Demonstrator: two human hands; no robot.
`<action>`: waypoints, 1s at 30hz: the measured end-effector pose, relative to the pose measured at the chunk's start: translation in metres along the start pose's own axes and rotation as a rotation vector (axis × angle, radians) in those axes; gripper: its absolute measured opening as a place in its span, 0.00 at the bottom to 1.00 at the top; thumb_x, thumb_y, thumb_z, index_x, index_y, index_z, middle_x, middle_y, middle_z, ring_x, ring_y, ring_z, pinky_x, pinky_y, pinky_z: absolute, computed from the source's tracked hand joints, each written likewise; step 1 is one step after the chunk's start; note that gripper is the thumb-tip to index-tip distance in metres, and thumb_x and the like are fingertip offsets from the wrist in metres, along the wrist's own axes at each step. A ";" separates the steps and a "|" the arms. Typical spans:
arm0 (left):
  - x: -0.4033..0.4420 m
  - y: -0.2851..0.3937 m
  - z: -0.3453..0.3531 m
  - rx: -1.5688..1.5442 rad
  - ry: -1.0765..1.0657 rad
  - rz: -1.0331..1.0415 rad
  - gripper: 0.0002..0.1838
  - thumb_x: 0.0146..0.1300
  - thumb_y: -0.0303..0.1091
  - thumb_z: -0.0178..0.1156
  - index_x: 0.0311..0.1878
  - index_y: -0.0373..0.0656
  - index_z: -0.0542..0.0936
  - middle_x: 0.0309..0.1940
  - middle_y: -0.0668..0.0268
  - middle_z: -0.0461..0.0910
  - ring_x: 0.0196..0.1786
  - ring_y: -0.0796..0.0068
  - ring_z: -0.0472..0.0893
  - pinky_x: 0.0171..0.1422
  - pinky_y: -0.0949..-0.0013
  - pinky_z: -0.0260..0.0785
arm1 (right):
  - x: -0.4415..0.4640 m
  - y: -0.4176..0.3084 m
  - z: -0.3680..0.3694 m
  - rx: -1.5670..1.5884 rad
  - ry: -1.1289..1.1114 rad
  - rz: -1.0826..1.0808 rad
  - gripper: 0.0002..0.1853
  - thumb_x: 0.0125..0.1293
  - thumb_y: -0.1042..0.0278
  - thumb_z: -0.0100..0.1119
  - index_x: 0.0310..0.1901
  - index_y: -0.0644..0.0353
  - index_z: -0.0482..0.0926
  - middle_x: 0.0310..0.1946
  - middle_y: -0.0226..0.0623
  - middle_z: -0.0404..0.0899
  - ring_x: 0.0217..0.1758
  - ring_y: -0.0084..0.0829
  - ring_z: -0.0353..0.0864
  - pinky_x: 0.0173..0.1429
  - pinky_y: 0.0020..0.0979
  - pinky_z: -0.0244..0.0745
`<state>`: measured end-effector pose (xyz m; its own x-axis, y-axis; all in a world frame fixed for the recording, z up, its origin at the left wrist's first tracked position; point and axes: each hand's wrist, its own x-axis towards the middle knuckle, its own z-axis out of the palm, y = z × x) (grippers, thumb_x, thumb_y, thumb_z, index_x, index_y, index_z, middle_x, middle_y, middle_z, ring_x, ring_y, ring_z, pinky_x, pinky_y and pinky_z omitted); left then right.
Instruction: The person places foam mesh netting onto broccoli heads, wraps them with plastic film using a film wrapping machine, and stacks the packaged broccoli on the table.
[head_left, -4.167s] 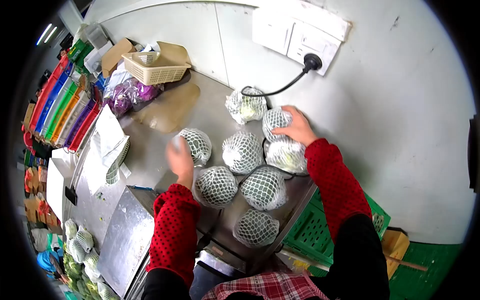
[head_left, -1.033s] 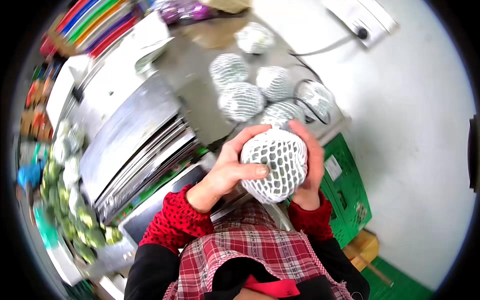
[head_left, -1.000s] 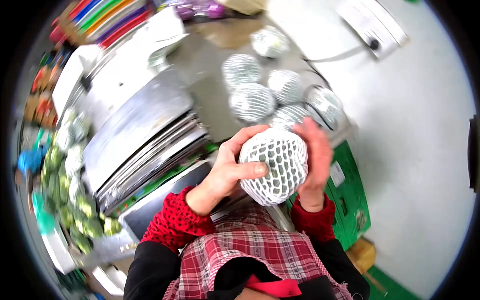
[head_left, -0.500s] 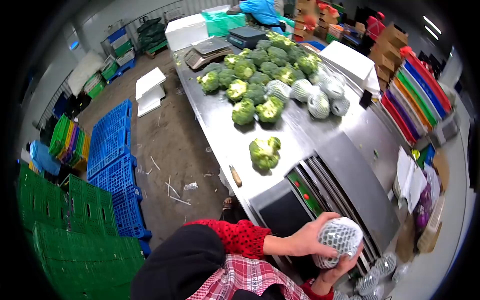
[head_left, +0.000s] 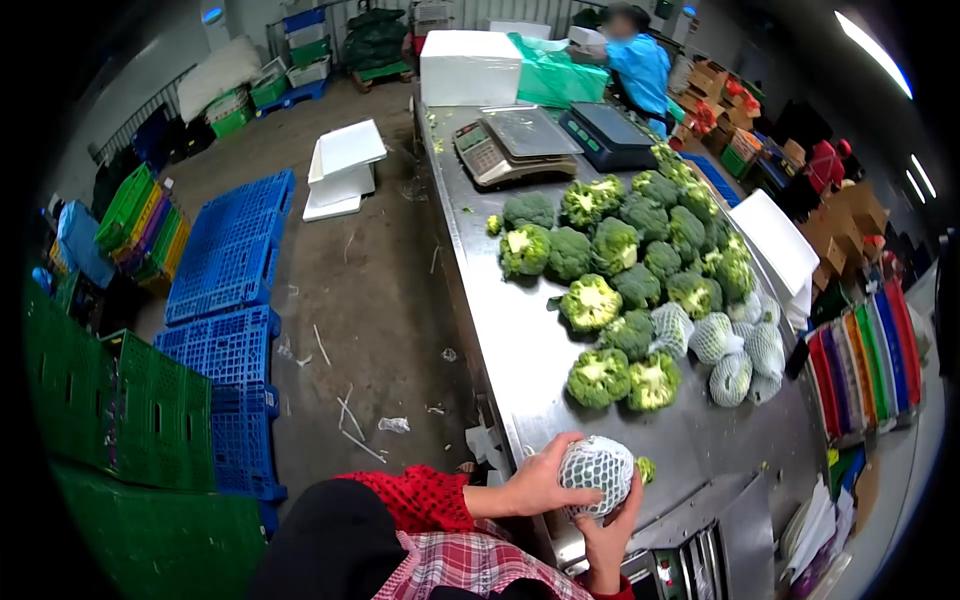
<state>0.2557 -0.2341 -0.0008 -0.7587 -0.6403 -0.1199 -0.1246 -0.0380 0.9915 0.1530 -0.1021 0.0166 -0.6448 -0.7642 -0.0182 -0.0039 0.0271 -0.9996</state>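
A broccoli head in a white foam net (head_left: 598,472) is gripped between my two hands above the near end of the steel table (head_left: 505,345). My left hand (head_left: 543,480) is closed round its left side, thumb across the front. From below and the right, my right hand (head_left: 608,532) holds it with the fingers wrapped round. A loose broccoli floret (head_left: 646,469) peeks out just behind it. Bare broccoli heads (head_left: 615,245) are heaped further up the table. Several netted heads (head_left: 731,378) lie at the right of that heap.
Below my right hand is a wrapping machine (head_left: 700,560) with metal rollers. Two scales (head_left: 500,150) and a white foam box (head_left: 470,68) stand at the table's far end. Blue pallets (head_left: 225,240) and green crates (head_left: 150,400) line the left. A person in blue (head_left: 640,75) is beyond the table.
My view has swung up along the table. Both hands, still holding the netted broccoli, have moved from above the wrapping machine toward the heap. The wooden-handled tool on the table edge is no longer visible.
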 end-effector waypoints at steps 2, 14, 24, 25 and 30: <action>0.004 0.000 -0.020 0.051 -0.009 -0.041 0.43 0.51 0.44 0.74 0.66 0.40 0.63 0.52 0.55 0.77 0.53 0.65 0.78 0.58 0.64 0.71 | 0.022 0.015 0.004 -0.103 0.036 0.036 0.51 0.40 0.67 0.69 0.70 0.64 0.57 0.63 0.42 0.65 0.65 0.35 0.66 0.70 0.35 0.60; 0.285 -0.027 -0.295 0.715 0.281 0.481 0.30 0.63 0.49 0.62 0.62 0.39 0.71 0.59 0.50 0.73 0.60 0.51 0.75 0.61 0.59 0.70 | 0.108 0.103 0.044 0.333 0.170 0.236 0.33 0.69 0.57 0.56 0.69 0.66 0.60 0.63 0.47 0.68 0.63 0.39 0.71 0.65 0.39 0.68; 0.708 -0.043 -0.501 1.254 -0.141 0.416 0.42 0.69 0.61 0.42 0.73 0.34 0.55 0.74 0.44 0.52 0.77 0.50 0.49 0.80 0.57 0.40 | 0.364 0.075 0.258 0.712 0.316 0.394 0.38 0.65 0.49 0.55 0.69 0.65 0.61 0.63 0.49 0.68 0.64 0.42 0.71 0.67 0.43 0.67; 0.722 -0.043 -0.518 1.249 -0.174 0.395 0.43 0.69 0.63 0.41 0.73 0.35 0.55 0.75 0.46 0.50 0.78 0.50 0.46 0.80 0.58 0.38 | 0.380 0.075 0.271 0.725 0.325 0.406 0.38 0.64 0.48 0.55 0.69 0.65 0.61 0.63 0.49 0.68 0.64 0.43 0.71 0.67 0.43 0.67; 0.774 0.002 -0.718 1.180 0.157 -0.087 0.45 0.62 0.59 0.57 0.71 0.33 0.58 0.70 0.42 0.60 0.73 0.46 0.59 0.76 0.57 0.53 | 0.431 0.068 0.304 0.799 0.350 0.397 0.41 0.62 0.44 0.55 0.69 0.65 0.61 0.64 0.49 0.68 0.64 0.44 0.71 0.67 0.45 0.67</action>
<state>0.1271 -1.2812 -0.0550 -0.6426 -0.7602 -0.0958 -0.7448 0.5903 0.3112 0.1074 -0.6261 -0.0651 -0.6792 -0.5544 -0.4810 0.7032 -0.3037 -0.6429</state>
